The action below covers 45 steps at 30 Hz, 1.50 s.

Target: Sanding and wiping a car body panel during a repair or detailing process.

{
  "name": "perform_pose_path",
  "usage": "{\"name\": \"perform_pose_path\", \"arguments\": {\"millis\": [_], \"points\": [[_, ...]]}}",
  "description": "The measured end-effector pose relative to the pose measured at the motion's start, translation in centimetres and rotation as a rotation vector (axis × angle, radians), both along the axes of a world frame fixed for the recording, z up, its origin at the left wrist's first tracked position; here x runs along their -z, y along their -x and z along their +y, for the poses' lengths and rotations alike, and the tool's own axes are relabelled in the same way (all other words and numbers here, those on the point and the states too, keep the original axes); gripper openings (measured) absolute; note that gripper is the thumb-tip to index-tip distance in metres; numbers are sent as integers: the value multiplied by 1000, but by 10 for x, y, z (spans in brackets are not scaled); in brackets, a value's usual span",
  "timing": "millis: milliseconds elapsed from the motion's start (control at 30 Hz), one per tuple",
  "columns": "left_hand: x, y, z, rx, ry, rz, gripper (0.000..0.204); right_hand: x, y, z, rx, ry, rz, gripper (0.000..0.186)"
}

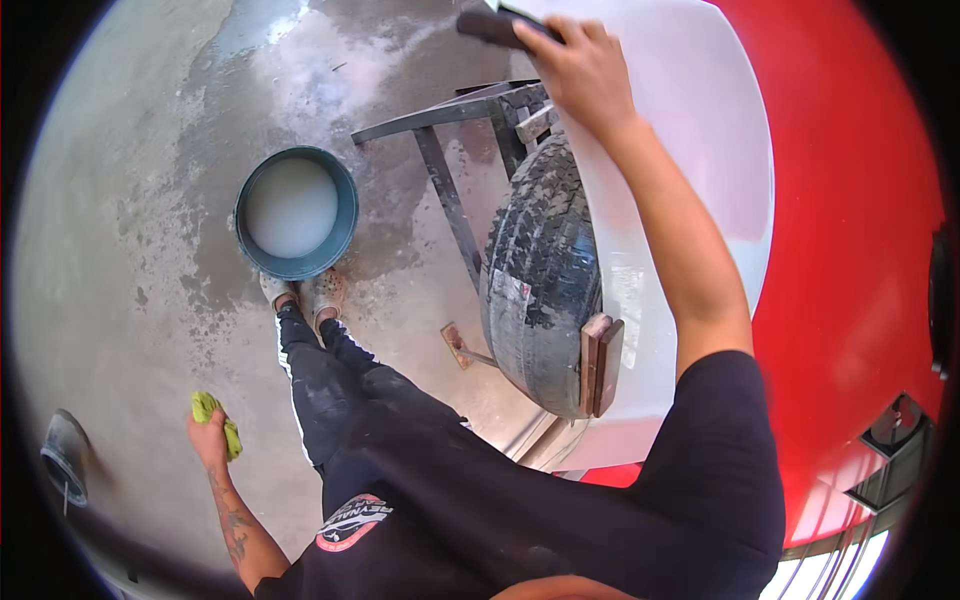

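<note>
My right hand (585, 75) reaches far forward, its fingers closed round a dark sanding block (495, 28). Hand and block are at the far left edge of a pale white and pinkish car panel (690, 120); whether the block touches it, I cannot tell. Low on my left side, my left hand (208, 437) grips a crumpled yellow-green cloth (217, 425), away from the panel. Beneath the panel's near side stands a worn, dusty tyre (540, 270), with wooden blocks (600, 365) wedged against the panel.
A teal bucket (347, 235) of cloudy water stands on the floor just ahead of my feet. A dark metal stand (445, 190) is beside the tyre. Red bodywork (850, 200) fills the right. Another dark bucket (65, 455) sits at far left. Wet concrete (200, 240) lies around.
</note>
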<state>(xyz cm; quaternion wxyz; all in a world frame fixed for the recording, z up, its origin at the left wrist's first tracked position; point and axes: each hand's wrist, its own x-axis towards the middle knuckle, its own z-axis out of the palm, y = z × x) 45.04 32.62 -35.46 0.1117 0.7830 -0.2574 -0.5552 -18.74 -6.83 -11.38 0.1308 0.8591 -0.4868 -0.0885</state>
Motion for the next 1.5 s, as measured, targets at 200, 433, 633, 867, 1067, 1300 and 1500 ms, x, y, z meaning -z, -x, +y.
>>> {"name": "perform_pose_path", "arguments": {"millis": [200, 433, 633, 867, 1067, 1300, 1500], "points": [[-14, -13, 97, 37, -172, -93, 24, -81, 39, 238, 93, -159, 49, 56], [-6, -2, 2, 10, -92, 85, 20, -74, 54, 62, 174, 377, 70, 37], [-21, -6, 61, -102, -60, -19, 20, -62, 32, 259, 215, 52, 11, 42], [-36, 9, 13, -67, 40, 25, 21, -119, 89, 119, 276, 467, 181, 42], [-43, -1, 10, -72, 83, 54, 19, -63, 50, 250, 346, 249, 57, 43], [-52, 5, -11, -1, 61, 74, 19, -142, 101, 148, 446, 441, 213, 48], [-56, -6, -16, 16, 112, 35, 20, -67, 52, 224, 432, 404, -4, 41]]}}
